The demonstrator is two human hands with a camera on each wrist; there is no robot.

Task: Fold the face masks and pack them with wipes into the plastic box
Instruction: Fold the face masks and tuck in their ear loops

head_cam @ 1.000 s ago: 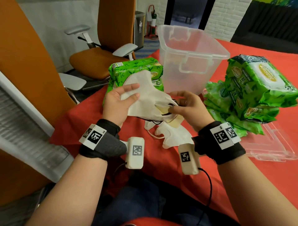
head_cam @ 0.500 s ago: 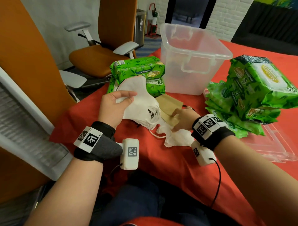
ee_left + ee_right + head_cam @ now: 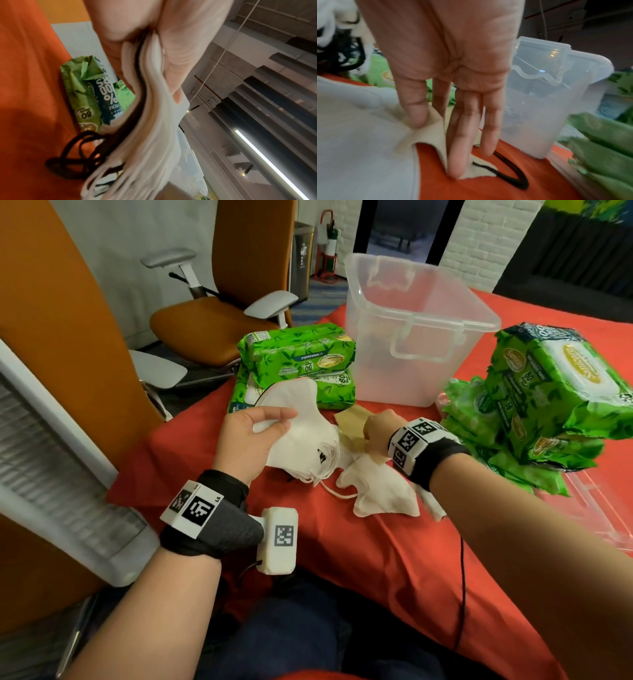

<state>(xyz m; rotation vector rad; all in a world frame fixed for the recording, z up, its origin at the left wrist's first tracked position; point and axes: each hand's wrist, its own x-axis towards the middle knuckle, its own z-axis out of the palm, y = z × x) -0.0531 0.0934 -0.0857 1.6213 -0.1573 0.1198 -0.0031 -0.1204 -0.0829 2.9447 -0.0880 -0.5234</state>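
Note:
My left hand (image 3: 253, 433) grips a stack of folded white masks (image 3: 301, 436) just above the red tablecloth; in the left wrist view the thumb and fingers (image 3: 171, 60) clamp the stack (image 3: 154, 135), with black ear loops dangling below. My right hand (image 3: 376, 429) is down on the table to the right of the stack. There its thumb and fingers (image 3: 436, 135) pinch a tan mask (image 3: 481, 171) with a black ear loop. A loose white mask (image 3: 380, 491) lies under that wrist. The clear plastic box (image 3: 394, 371) stands open behind, and looks empty.
Two green wipe packs (image 3: 298, 350) are stacked left of the box. A larger pile of wipe packs (image 3: 548, 392) sits on the right, over the clear lid (image 3: 599, 508). An orange office chair (image 3: 212, 326) stands past the table's left edge.
My right hand let go of the stack, dropped to the table and took hold of the tan mask. The left hand kept the white stack and lowered it slightly.

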